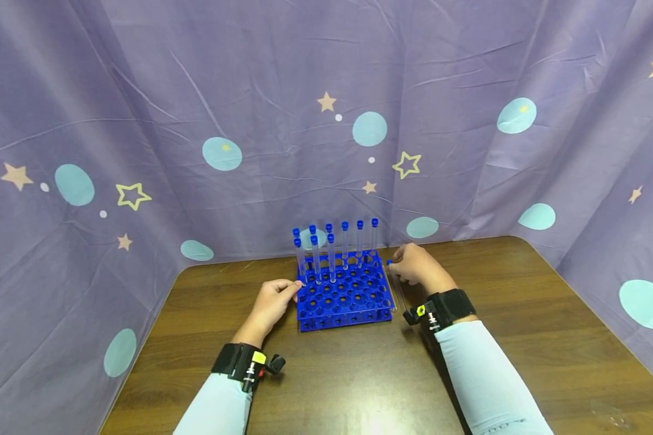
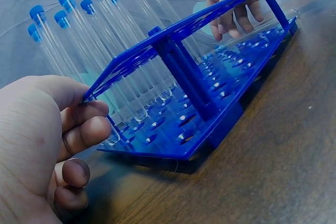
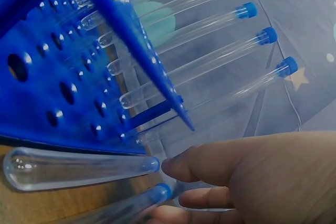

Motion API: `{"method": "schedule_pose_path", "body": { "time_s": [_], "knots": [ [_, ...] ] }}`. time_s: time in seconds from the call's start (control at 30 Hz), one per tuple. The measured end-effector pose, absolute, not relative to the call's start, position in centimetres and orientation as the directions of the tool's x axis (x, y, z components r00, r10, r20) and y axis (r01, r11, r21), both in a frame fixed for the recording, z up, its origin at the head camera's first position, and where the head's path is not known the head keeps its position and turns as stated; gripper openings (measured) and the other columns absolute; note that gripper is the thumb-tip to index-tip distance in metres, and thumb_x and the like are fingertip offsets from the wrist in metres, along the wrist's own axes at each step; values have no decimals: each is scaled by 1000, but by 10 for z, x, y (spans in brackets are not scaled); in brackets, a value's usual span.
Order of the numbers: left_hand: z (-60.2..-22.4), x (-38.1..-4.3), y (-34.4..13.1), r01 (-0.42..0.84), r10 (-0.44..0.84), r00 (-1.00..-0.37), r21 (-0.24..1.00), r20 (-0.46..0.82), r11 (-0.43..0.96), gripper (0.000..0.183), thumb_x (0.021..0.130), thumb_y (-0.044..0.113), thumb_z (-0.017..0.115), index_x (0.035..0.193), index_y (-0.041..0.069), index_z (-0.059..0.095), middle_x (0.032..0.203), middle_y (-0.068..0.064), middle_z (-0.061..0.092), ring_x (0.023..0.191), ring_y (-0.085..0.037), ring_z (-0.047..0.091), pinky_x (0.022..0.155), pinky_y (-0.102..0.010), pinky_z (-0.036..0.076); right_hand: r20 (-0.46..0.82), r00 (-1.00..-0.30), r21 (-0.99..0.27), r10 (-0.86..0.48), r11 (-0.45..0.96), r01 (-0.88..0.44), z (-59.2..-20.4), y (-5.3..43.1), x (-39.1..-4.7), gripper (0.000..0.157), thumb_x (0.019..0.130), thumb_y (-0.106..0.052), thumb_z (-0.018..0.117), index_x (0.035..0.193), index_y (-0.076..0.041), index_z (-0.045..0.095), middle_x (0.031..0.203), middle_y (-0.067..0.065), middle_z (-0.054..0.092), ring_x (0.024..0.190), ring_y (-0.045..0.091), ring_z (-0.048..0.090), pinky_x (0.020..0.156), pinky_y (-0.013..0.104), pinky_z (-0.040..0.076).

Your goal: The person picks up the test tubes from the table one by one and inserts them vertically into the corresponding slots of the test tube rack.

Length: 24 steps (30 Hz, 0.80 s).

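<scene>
A blue plastic test tube rack point(image 1: 344, 299) stands on the table, holding several clear test tubes point(image 1: 332, 260) with blue caps, upright in its back rows. My left hand point(image 1: 272, 302) pinches the rack's left edge between thumb and fingers. On the rack's right side, two capped test tubes lie on the table: a nearer tube point(image 3: 79, 168) and a second tube point(image 3: 131, 208), partly cut off in the right wrist view. My right hand point(image 1: 416, 266) is at their capped ends, thumb and fingers apart, with no firm grip visible.
The brown wooden table point(image 1: 332, 380) runs up to a purple curtain point(image 1: 283, 121) with stars and ovals, close behind the rack. A small transparent item point(image 1: 609, 414) lies near the table's front right; its kind is unclear.
</scene>
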<state>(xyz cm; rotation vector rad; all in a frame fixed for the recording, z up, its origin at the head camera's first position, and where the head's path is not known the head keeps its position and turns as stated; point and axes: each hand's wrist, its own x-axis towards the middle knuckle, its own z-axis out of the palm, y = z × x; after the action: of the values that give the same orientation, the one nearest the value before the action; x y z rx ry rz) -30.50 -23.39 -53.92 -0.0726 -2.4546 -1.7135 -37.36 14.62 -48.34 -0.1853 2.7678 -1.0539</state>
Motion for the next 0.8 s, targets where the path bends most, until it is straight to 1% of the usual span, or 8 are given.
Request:
{"method": "schedule_pose_path", "body": {
  "time_s": [0.07,0.2,0.33,0.57,0.8],
  "knots": [
    [-538,-305,-232,114,-62,-987,929,145,353,37,109,18,76,84,-8,76,74,2,69,87,-15,60,81,-25,44,-122,-977,-668,-176,743,-51,-485,146,-374,43,102,-22,78,133,7,71,99,19,83,77,22,80,67,39,69],
    [-539,-305,-231,115,-69,-987,930,148,349,36,109,16,76,84,-10,75,75,2,69,86,-15,60,81,-24,44,-130,-977,-667,-172,744,-42,-488,145,-374,43,100,-20,81,132,7,70,107,23,82,78,23,81,66,39,69],
    [-539,-305,-234,135,-37,-987,936,156,325,38,108,21,78,81,-6,76,76,3,70,86,-13,61,82,-25,45,-130,-979,-662,-160,748,-35,-491,144,-375,43,99,-18,82,132,8,70,106,24,82,77,23,81,65,37,68],
    [-541,-306,-236,134,-25,-988,932,151,335,38,108,22,77,76,1,75,75,4,70,87,-12,63,84,-25,46,-132,-980,-659,-151,751,-27,-495,143,-376,37,99,-15,81,128,7,71,107,23,80,78,22,80,65,36,68],
    [-542,-307,-236,138,-28,-987,936,156,323,38,108,22,77,79,-3,76,77,0,72,89,-13,64,88,-24,47,-139,-982,-652,-128,758,-7,-495,142,-378,30,98,-13,82,119,5,71,101,21,80,74,21,79,62,34,67]
  ]
}}
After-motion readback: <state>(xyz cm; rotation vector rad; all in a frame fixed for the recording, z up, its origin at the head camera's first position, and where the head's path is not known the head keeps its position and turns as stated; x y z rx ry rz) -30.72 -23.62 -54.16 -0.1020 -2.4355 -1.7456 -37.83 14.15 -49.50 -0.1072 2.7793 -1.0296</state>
